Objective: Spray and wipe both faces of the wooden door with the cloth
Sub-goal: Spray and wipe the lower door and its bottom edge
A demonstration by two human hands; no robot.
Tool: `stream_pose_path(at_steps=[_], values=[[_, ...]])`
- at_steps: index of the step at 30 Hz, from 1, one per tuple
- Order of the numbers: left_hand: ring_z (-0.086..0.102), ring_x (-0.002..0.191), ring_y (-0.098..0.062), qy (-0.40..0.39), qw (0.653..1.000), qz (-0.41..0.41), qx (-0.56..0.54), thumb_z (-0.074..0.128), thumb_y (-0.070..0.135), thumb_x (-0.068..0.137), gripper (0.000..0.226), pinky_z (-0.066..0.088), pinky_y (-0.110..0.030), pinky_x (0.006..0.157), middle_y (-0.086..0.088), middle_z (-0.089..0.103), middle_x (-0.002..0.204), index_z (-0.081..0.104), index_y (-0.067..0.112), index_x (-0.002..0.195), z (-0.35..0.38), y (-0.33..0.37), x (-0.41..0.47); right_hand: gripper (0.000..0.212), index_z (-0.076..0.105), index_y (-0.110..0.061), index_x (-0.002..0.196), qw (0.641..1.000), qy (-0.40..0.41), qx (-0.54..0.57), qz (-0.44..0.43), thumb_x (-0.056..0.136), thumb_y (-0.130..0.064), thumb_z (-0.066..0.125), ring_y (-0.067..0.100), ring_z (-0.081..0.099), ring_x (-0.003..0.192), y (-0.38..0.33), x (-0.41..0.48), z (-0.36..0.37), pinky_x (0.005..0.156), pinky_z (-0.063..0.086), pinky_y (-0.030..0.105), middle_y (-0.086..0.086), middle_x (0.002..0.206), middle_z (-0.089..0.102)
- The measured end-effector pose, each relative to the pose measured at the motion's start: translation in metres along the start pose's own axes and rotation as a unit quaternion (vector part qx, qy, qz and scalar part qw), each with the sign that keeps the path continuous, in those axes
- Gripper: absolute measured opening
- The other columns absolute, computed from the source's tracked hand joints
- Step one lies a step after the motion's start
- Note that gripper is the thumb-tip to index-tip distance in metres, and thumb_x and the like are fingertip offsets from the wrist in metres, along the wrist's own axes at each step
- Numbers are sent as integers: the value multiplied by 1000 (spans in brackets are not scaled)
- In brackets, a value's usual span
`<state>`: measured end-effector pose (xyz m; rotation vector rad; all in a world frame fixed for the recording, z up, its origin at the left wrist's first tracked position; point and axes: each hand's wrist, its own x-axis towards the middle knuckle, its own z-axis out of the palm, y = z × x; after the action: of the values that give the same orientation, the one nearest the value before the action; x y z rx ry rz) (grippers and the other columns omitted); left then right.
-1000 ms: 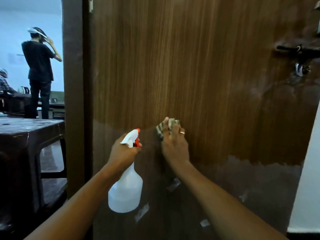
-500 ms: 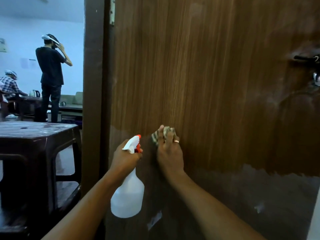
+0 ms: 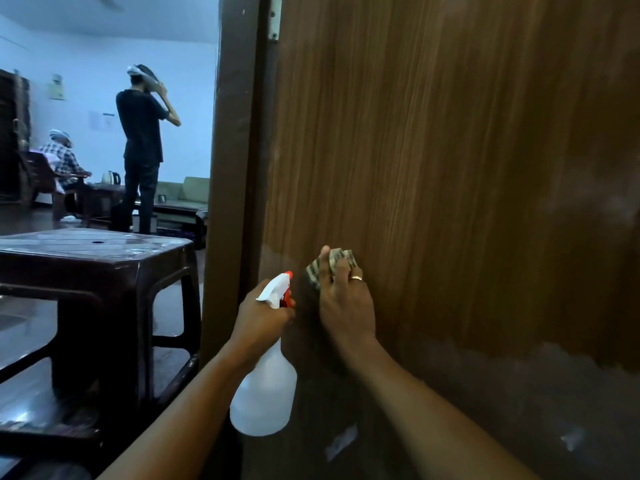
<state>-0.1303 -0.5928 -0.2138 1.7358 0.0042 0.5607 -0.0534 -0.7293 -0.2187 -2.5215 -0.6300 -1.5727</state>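
Right hand (image 3: 346, 306), fingers curled over the cloth (image 3: 341, 261), presses it on the door (image 3: 450, 168) near its hinge edge. Left hand (image 3: 259, 317) grips the bottle (image 3: 265, 393), contents unclear, beside the frame (image 3: 235, 168); a table (image 3: 104, 258) stands leftward.

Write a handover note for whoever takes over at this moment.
Left hand grips the spray bottle at its trigger, nozzle toward the door.
Right hand holds the cloth bunched against this face, on the hinge side.
Done: wiping under way here; extent unclear.
Left: rest of this face, then the other face, out of view.
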Motion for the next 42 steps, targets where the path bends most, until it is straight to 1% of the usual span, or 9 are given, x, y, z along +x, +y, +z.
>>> stream_pose_path(at_steps=[5,9,14,20,27,30,33,38,42], values=[[56,109,-21,15,1000,-10,2,64,0,82,54,49,-20,74,-5,58,115,47,18,130,-20,-8,2,67,49,-10,143,983,-45,-51,-168,80,-14,73,32,65,98,22,-46,16,75,60,41,15,128,55],[56,105,-20,27,1000,-3,9,65,1,81,52,51,-26,78,-2,57,109,47,26,123,-37,-9,3,55,45,-9,146,991,35,-80,-104,92,-15,50,34,57,104,26,-17,2,72,56,40,16,132,47],[58,106,-22,14,1000,-14,-24,67,3,78,57,53,-41,90,-2,61,111,49,28,127,-49,-10,5,67,39,-7,149,995,17,-34,-89,89,-20,67,35,61,111,-45,39,17,83,57,42,19,136,52],[59,100,-18,25,998,-16,-51,60,-5,82,59,51,-22,72,-5,60,106,46,25,131,-66,-17,5,84,44,-11,140,970,-47,-21,-236,67,-17,86,31,69,90,-35,-13,28,69,59,41,13,119,62],[59,96,-15,33,999,-19,-28,62,0,81,50,48,-22,69,-3,62,100,51,38,112,-73,-25,5,65,40,-9,148,995,44,-26,-90,88,-18,61,30,58,107,-77,66,13,78,55,37,15,134,49],[62,92,-15,45,998,-27,-42,61,-1,81,41,45,-20,67,-4,65,96,54,34,100,-76,-25,3,62,39,-6,147,990,16,5,-138,88,-11,58,34,59,114,-85,49,29,85,56,40,16,135,52],[62,89,-13,39,998,-34,-43,62,0,82,43,45,-18,65,-6,64,97,53,25,116,-81,-23,1,55,53,-12,134,980,-26,70,-185,81,-14,69,28,65,107,-67,-27,60,80,58,34,12,125,60],[61,101,-21,19,999,-41,-27,63,0,81,58,49,-23,70,-12,62,108,45,19,132,-86,-24,-5,58,42,-16,148,965,-30,-31,-258,90,-16,46,29,58,114,-15,-98,73,83,53,39,7,137,48],[61,102,-23,-1,999,-40,-14,63,-1,80,55,50,-23,68,-11,61,108,49,22,129,-81,-36,-13,68,39,-13,149,997,35,-2,-72,86,-15,67,35,58,111,-34,-52,51,77,56,47,14,135,47]])
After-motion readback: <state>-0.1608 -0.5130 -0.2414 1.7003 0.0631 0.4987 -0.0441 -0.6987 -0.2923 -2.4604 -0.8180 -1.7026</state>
